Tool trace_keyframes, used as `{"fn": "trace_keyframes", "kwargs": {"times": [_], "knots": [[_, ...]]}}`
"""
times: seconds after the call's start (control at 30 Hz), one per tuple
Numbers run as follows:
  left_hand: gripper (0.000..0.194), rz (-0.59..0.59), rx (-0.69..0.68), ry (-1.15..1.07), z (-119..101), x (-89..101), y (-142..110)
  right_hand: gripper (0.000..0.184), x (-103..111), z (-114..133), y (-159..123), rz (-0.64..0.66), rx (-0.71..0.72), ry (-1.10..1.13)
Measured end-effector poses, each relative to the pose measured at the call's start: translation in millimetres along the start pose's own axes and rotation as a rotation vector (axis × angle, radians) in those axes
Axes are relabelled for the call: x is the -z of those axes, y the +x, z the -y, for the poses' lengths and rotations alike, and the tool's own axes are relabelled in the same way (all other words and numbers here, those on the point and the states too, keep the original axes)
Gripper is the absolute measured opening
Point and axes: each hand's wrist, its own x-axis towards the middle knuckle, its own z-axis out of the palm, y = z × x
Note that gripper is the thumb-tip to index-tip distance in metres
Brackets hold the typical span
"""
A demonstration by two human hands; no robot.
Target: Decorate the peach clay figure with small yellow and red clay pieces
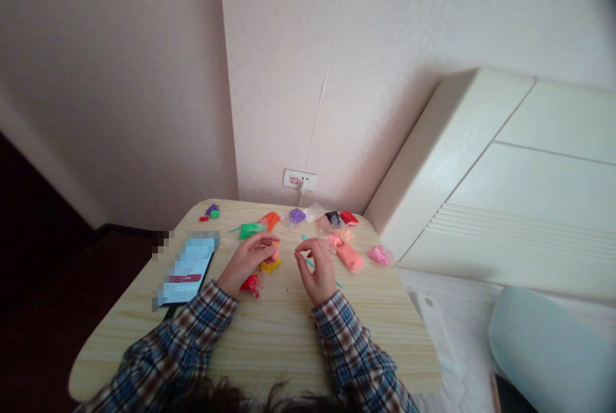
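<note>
My left hand is curled around a small pink and orange piece of clay held just above the light wooden table. My right hand is beside it with the fingertips pinched together on something too small to make out. A yellow clay packet and a red clay packet lie under and beside the left hand. A thin teal tool lies on the table under the right hand. Both sleeves are plaid.
Several clay packets lie along the far edge: green, orange, purple, black, red, salmon, pink. A phone lies at left. A wall socket and a white headboard stand behind.
</note>
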Motion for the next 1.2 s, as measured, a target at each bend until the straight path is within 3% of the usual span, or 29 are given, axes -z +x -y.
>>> {"fn": "trace_keyframes", "kwargs": {"times": [0.57,0.93,1.2], "knots": [[0.027,0.016,0.027,0.002,-0.4,-2.1,-1.5,0.011,-1.8,-5.2,-0.1,0.004,-0.017,-0.071],[0.026,0.02,0.031,-0.003,0.5,-2.4,-1.3,0.029,-1.3,0.7,-0.3,0.031,-0.014,-0.114],[0.025,0.027,0.012,0.002,0.7,-0.5,-1.9,0.018,-3.6,2.5,-0.4,0.008,-0.003,-0.075]]}}
